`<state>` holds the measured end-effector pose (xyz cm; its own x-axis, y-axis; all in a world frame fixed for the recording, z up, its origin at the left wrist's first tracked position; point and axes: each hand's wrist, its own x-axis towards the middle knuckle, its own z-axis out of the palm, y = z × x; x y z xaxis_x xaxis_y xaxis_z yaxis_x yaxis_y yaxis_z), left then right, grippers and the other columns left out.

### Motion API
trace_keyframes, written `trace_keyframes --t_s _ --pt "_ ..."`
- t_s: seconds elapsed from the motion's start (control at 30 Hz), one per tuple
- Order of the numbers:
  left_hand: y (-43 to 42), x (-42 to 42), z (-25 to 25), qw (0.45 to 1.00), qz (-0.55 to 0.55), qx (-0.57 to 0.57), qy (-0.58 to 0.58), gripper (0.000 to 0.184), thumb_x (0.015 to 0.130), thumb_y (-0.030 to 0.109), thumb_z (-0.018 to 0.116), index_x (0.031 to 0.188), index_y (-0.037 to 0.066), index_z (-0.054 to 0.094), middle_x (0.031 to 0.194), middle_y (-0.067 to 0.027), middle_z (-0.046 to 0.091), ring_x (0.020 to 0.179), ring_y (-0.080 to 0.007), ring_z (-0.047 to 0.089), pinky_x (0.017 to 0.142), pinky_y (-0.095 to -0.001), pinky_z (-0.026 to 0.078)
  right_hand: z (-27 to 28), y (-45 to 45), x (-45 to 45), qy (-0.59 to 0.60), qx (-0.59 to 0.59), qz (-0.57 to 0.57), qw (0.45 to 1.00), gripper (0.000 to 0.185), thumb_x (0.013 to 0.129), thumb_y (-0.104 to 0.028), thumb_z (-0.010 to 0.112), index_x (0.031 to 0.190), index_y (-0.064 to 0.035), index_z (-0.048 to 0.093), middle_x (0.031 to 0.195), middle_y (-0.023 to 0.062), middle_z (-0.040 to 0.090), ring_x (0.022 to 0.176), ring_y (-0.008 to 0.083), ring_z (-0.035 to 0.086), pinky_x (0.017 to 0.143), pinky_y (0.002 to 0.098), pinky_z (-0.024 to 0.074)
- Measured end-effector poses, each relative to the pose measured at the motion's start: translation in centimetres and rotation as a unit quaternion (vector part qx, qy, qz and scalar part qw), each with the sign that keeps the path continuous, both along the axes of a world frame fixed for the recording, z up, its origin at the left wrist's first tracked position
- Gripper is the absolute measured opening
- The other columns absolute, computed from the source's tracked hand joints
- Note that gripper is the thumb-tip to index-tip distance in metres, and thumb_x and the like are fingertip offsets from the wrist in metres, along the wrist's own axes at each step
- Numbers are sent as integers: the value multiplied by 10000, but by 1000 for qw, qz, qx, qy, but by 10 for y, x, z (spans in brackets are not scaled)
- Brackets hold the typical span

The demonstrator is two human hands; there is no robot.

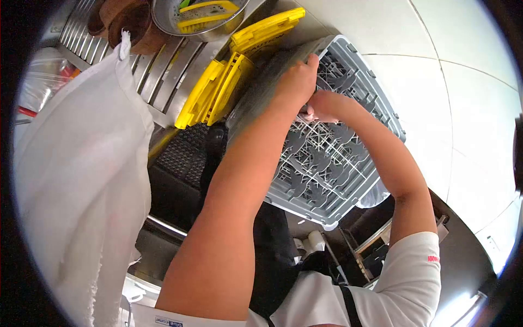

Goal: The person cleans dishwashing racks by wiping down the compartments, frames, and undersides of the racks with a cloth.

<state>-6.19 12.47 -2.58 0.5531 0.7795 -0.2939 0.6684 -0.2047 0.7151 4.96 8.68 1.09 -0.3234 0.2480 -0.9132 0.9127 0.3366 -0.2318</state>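
A grey plastic dish rack (321, 158) with a grid base and grey clips stands tilted at centre right, beside the wall. My left hand (297, 82) is at its upper left edge, fingers bent over the rim and one fingertip pointing up. Just to the right, my right hand (326, 106) is closed low over the grid, close to my left hand. Its fingertips pinch something small and dark that is mostly hidden. My forearms cover parts of the rack.
Yellow plastic pieces (210, 92) stand by a slatted steel shelf (158, 76). A metal bowl (215, 32) holds a yellow brush in water, beside brown pots (131, 24). White cloth (81, 180) hangs at left. Pale tiles (414, 98) line the wall; a dark perforated mat (182, 152) lies below.
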Motion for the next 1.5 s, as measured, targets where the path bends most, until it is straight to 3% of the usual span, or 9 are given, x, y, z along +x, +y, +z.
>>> trace_keyframes --t_s 0.13,0.3,0.67,0.77,0.87,1.07,1.27,1.4,1.5 --pt "-2 1 1 1000 4 16 -2 236 958 109 377 1169 29 443 1049 -313 611 936 -494 642 800 -560 533 -112 -38 40 47 74 -37 995 198 807 -106 623 956 -72 750 1006 175 716 999 364 672 819 451 545" --pt "3 0 8 1000 -9 -3 19 274 961 110 385 1218 33 438 1064 -311 614 943 -481 651 796 -552 539 19 -15 3 50 54 -97 993 242 778 -30 601 977 -70 733 952 202 712 975 371 681 822 454 558" --pt "2 4 0 1000 -15 15 21 248 975 120 374 1202 26 412 1067 -314 615 946 -494 639 816 -562 526 -83 -52 -1 -51 221 -76 971 193 774 -123 654 938 -84 749 930 134 736 881 313 724 678 445 585" --pt "2 3 2 999 -16 10 27 231 978 120 369 1187 28 410 1052 -315 615 935 -494 639 808 -561 526 -75 -50 4 -26 121 -39 992 402 774 -126 657 1175 -144 681 1034 105 725 928 301 715 700 440 584" --pt "2 1 6 999 -25 9 31 222 980 122 370 1178 29 408 1053 -313 610 933 -494 638 805 -558 529 10 -50 -4 12 135 -48 990 437 783 -149 653 1220 -147 651 1028 105 727 915 295 718 692 435 577" --pt "0 5 3 999 -15 27 37 211 969 98 396 1171 38 393 1079 -305 599 954 -497 630 814 -563 525 -37 -41 -9 -122 139 -89 979 289 867 -233 614 1121 -135 709 1008 112 730 932 300 717 795 449 563" --pt "0 4 0 999 -16 22 34 213 964 85 405 1170 37 389 1073 -307 598 955 -500 627 824 -562 523 -11 -67 -12 8 194 -74 978 212 828 -182 614 996 -87 702 888 89 727 897 278 722 728 421 576" --pt "0 4 2 999 -28 22 41 224 954 64 418 1174 36 391 1077 -307 600 960 -500 626 825 -560 522 62 -55 -8 5 217 -214 952 130 798 -134 617 876 -56 685 830 184 699 790 371 687 716 472 554" --pt "0 3 5 999 -25 15 34 232 949 53 424 1177 34 390 1082 -307 600 965 -500 625 828 -558 520 47 -63 24 51 473 -415 776 188 860 -136 585 981 -27 679 872 241 674 799 437 654 773 536 523"
